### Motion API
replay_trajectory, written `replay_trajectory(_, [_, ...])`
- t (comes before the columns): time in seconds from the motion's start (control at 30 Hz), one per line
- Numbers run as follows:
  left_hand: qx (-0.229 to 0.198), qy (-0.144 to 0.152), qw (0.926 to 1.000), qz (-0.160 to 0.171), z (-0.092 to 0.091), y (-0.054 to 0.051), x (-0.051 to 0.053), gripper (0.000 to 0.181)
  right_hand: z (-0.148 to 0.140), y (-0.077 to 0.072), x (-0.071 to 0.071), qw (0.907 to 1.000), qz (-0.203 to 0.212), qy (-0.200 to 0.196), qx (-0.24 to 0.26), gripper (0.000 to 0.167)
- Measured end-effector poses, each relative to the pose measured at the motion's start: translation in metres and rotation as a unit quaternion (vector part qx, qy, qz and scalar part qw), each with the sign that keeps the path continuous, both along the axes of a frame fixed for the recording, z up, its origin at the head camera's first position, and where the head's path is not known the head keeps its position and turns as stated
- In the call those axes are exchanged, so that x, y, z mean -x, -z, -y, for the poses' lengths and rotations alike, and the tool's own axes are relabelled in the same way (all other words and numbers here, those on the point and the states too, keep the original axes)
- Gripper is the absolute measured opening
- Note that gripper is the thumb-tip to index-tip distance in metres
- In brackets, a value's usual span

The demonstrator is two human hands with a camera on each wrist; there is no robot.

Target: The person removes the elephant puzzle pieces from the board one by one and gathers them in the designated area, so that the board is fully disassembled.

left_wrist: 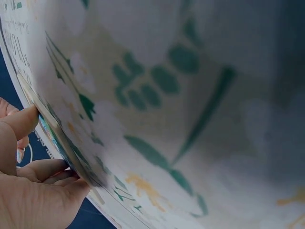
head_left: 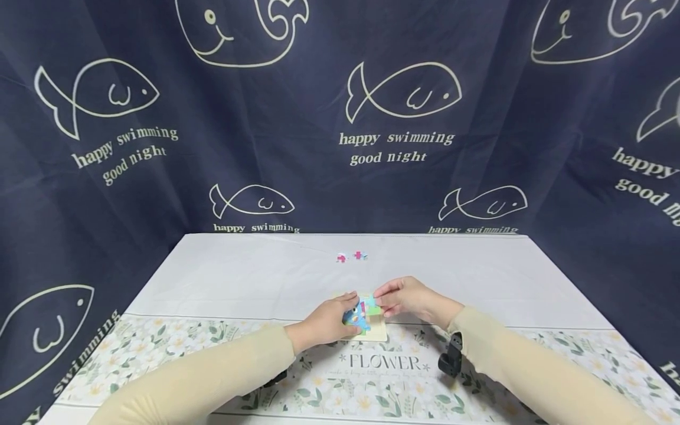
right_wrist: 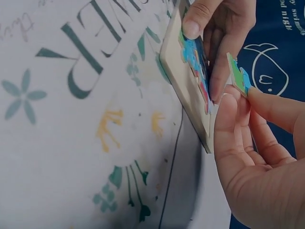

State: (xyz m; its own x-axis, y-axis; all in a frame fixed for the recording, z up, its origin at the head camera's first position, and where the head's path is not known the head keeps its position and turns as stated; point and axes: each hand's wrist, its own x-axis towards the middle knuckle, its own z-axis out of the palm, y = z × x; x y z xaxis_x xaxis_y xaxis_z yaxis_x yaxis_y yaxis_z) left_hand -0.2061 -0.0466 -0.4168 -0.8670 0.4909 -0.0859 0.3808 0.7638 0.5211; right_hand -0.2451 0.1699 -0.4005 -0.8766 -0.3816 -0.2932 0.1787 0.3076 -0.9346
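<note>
A wooden puzzle board (head_left: 378, 334) with blue, pink and green pieces lies on the table. My left hand (head_left: 325, 321) rests over its left part, thumb and fingertips on the blue pieces; the left wrist view has this hand (left_wrist: 38, 195) at the board's edge (left_wrist: 62, 133). Between thumb and fingers my right hand (head_left: 411, 300) pinches a green and blue piece (right_wrist: 239, 77), held tilted just above the board's right side. The right wrist view shows that hand (right_wrist: 262, 152) beside the board (right_wrist: 183, 95), with part of the board hidden by the left hand.
Two loose pieces with pink parts, one on the left (head_left: 342, 258) and one on the right (head_left: 360, 255), lie farther back on the white table cover (head_left: 255, 277). Behind the table hangs a dark blue curtain (head_left: 313, 141) with fish drawings.
</note>
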Motion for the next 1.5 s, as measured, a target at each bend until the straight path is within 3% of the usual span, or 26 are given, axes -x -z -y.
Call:
replay_trajectory(0.6, [0.002, 0.0, 1.0, -0.002, 0.0, -0.001, 0.0, 0.07, -0.003, -0.015, 0.01, 0.999, 0.004, 0.027, 0.037, 0.03])
replay_trajectory(0.87, [0.001, -0.008, 0.9999, 0.01, -0.001, -0.002, 0.0, 0.071, -0.009, -0.015, 0.021, 0.9981, -0.003, 0.046, 0.04, 0.031])
replay_trajectory(1.23, [-0.002, -0.009, 1.0, 0.002, 0.001, -0.001, -0.002, 0.07, -0.011, -0.019, 0.032, 0.9965, -0.016, 0.052, 0.063, 0.036])
replay_trajectory(1.5, [0.001, -0.014, 0.9999, 0.002, 0.0, -0.001, -0.002, 0.071, -0.014, -0.017, 0.042, 0.9948, -0.013, 0.077, 0.067, 0.035])
